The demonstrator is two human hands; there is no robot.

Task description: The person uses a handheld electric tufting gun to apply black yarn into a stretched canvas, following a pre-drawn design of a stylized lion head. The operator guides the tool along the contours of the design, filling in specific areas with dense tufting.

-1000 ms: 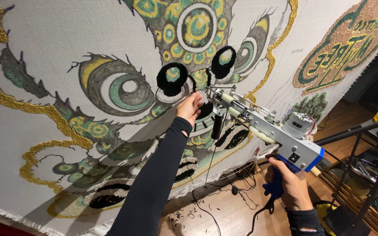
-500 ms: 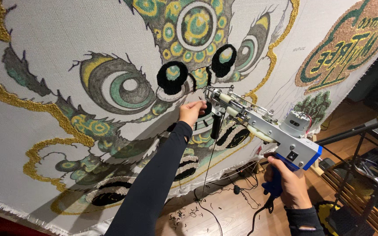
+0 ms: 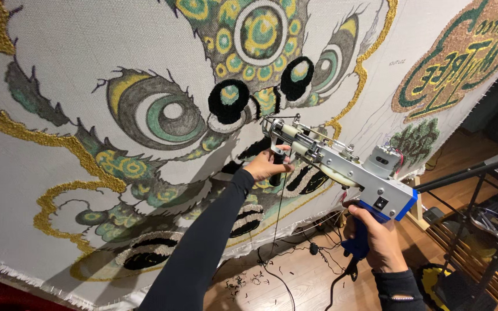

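Tufting gun [image 3: 341, 167]: I judge it rigid, metal, front-heavy, needing two grips. My right hand [image 3: 373, 236] clenches the blue rear handle; left hand [image 3: 267, 166] grasps the front handle; nose at the soft stretched cloth [image 3: 59, 69].

Two hands [image 3: 267, 166], one tufting gun [image 3: 341, 167], one tufted cloth [image 3: 59, 69].

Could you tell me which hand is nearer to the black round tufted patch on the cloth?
The left hand, gripping the tufting gun's front handle just below and right of the black patch. The right hand holds the blue rear grip, lower right.
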